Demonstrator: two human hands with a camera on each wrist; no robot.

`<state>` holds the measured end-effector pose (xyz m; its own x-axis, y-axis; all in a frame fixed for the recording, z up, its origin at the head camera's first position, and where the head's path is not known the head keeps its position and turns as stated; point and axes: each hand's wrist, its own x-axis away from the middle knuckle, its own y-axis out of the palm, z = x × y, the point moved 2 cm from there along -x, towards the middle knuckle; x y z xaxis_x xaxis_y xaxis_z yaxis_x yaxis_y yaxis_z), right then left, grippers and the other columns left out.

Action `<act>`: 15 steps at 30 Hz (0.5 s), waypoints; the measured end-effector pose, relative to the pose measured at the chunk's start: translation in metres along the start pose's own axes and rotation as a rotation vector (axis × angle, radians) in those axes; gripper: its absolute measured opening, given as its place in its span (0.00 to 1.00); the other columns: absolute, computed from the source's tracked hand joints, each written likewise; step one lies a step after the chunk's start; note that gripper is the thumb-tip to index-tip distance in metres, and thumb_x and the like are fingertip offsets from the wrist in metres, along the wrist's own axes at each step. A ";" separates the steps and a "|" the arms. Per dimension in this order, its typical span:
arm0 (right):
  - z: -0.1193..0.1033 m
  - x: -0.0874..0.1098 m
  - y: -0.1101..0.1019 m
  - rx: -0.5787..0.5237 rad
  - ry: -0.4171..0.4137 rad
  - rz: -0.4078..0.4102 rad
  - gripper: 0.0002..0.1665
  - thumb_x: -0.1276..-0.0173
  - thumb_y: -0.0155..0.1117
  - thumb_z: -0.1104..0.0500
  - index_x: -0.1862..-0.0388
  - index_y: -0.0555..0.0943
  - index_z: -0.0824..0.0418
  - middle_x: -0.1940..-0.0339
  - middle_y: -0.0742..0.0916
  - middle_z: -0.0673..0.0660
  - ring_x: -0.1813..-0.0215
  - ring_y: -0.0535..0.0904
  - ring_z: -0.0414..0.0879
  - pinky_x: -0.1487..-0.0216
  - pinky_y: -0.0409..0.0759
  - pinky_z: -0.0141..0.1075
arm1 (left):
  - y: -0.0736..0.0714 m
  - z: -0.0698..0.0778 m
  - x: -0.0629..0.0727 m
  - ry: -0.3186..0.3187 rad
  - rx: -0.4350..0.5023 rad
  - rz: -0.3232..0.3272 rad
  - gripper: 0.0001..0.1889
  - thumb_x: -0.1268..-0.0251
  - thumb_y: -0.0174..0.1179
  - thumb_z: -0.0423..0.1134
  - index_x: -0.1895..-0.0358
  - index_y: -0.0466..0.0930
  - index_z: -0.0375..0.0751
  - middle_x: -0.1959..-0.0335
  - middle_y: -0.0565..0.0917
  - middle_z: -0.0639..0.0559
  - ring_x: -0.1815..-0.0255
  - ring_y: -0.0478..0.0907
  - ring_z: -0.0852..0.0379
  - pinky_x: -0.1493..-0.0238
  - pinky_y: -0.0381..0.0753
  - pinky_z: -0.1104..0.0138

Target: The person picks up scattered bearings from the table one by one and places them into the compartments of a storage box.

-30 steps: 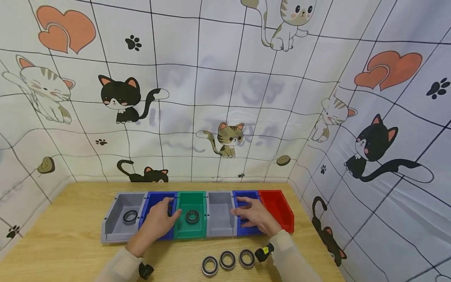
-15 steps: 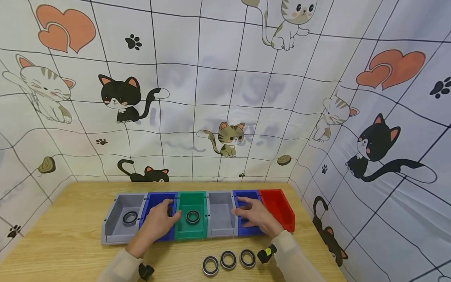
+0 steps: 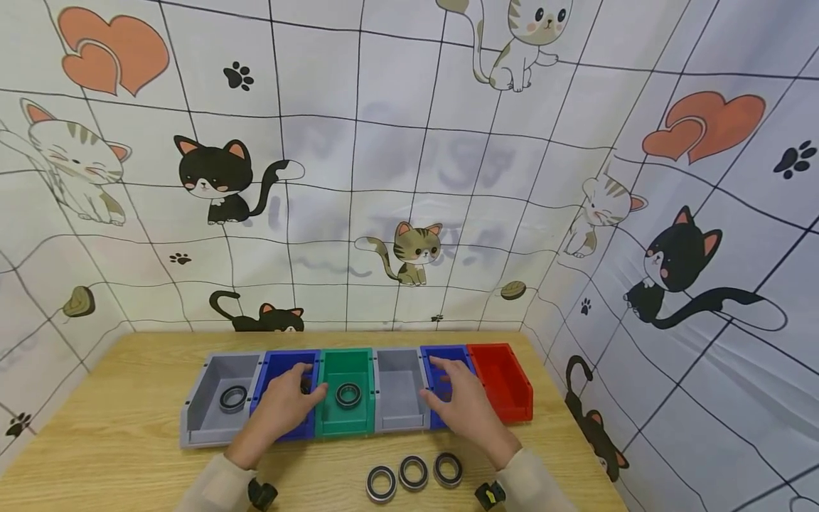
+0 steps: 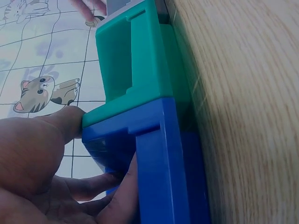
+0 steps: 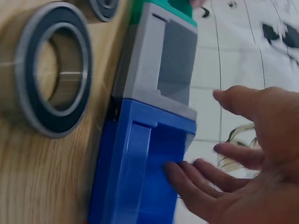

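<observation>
My left hand (image 3: 284, 402) reaches into the left blue bin (image 3: 271, 364), fingers inside it. In the left wrist view its thumb (image 4: 72, 122) lies at the rim by the green bin (image 4: 140, 56). A dark bearing (image 3: 306, 385) shows partly behind the hand in the blue bin. Over the right blue bin (image 3: 438, 421) hovers my right hand (image 3: 472, 405), its fingers spread and holding nothing; the right wrist view shows the fingertips (image 5: 175, 175) at that bin's opening. One bearing (image 3: 340, 395) lies in the green bin, another (image 3: 224, 402) in the left grey bin (image 3: 211, 435).
Three bearings, the left one (image 3: 370, 485), the middle one (image 3: 403, 473) and the right one (image 3: 438, 469), lie on the wooden table (image 3: 320, 473) before the bins. A grey bin (image 3: 402, 419) and a red bin (image 3: 505, 387) complete the row. Behind hangs a cat-print cloth (image 3: 320, 249).
My right hand has turned and its wrist has drawn slightly back toward me, fingers still over the right blue bin. The left hand stays nearly still. The bearings have not moved.
</observation>
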<state>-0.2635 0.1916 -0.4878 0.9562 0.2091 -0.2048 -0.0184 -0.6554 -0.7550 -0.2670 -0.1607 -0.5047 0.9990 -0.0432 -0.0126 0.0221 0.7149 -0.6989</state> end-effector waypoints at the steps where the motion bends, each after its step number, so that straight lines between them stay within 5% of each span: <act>1: -0.004 0.004 -0.001 0.045 -0.038 0.016 0.39 0.22 0.84 0.53 0.17 0.82 0.57 0.23 0.87 0.63 0.27 0.89 0.61 0.31 0.94 0.58 | 0.000 0.000 0.000 0.002 -0.001 0.001 0.37 0.16 0.72 0.47 0.19 0.75 0.23 0.41 0.93 0.34 0.59 0.91 0.53 0.58 0.92 0.52; 7: -0.026 0.028 0.000 0.179 -0.354 -0.037 0.30 0.22 0.85 0.53 0.24 0.87 0.51 0.23 0.86 0.54 0.23 0.83 0.53 0.25 0.92 0.52 | -0.001 -0.001 -0.001 0.001 0.001 -0.006 0.37 0.16 0.72 0.48 0.19 0.74 0.22 0.39 0.93 0.32 0.60 0.92 0.53 0.57 0.93 0.52; 10: -0.035 0.041 0.006 0.178 -0.468 -0.191 0.28 0.18 0.80 0.50 0.23 0.86 0.48 0.23 0.86 0.51 0.23 0.84 0.48 0.24 0.91 0.49 | -0.001 -0.001 -0.001 -0.003 0.005 -0.010 0.38 0.15 0.72 0.48 0.18 0.74 0.23 0.38 0.92 0.31 0.62 0.92 0.53 0.59 0.92 0.53; 15: -0.043 0.054 0.020 0.185 -0.459 -0.499 0.30 0.12 0.73 0.41 0.16 0.81 0.38 0.18 0.84 0.44 0.23 0.83 0.40 0.25 0.92 0.41 | 0.001 -0.001 -0.002 -0.024 0.030 -0.017 0.37 0.15 0.71 0.47 0.17 0.73 0.24 0.38 0.92 0.31 0.68 0.90 0.57 0.67 0.88 0.60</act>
<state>-0.1991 0.1582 -0.4873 0.6439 0.7649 -0.0179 0.3019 -0.2754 -0.9127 -0.2694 -0.1606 -0.5060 0.9991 -0.0385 0.0164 0.0394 0.7350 -0.6769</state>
